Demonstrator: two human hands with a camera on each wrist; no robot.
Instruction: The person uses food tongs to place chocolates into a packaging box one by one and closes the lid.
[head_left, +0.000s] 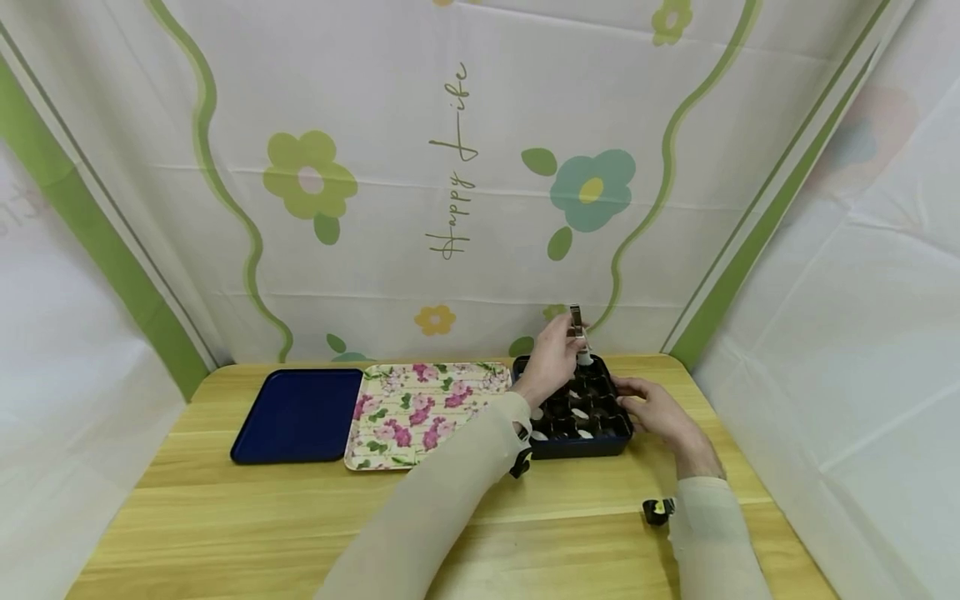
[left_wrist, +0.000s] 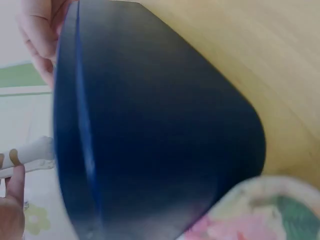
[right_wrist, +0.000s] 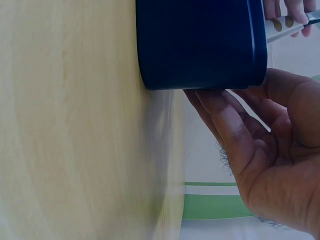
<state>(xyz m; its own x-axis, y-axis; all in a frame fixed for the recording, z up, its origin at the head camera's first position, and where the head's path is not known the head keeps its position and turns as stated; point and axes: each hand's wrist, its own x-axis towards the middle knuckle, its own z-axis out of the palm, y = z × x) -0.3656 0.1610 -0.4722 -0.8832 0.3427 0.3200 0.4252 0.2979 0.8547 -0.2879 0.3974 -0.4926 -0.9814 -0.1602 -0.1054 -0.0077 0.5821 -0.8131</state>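
My left hand (head_left: pixel 550 365) is over the far part of a dark compartment box (head_left: pixel 570 448), pinching a pair of tongs (head_left: pixel 576 320). Their metal handle points up and the white ends, with brown spots, point down at the back row; in the right wrist view the white end (right_wrist: pixel 285 27) is at the box's rim. Several compartments hold small whitish pieces (head_left: pixel 581 414), too small to name. My right hand (head_left: pixel 654 410) touches the box's right side, fingers (right_wrist: pixel 227 122) against the wall and thumb near the rim. What the tong ends touch is hidden.
Left of the box lies a flower-printed tray (head_left: pixel 427 417), close against it. Further left is a flat dark blue tray (head_left: pixel 300 417). All stand on a wooden table (head_left: pixel 262 533), with a white printed curtain (head_left: pixel 390 275) behind and at both sides.
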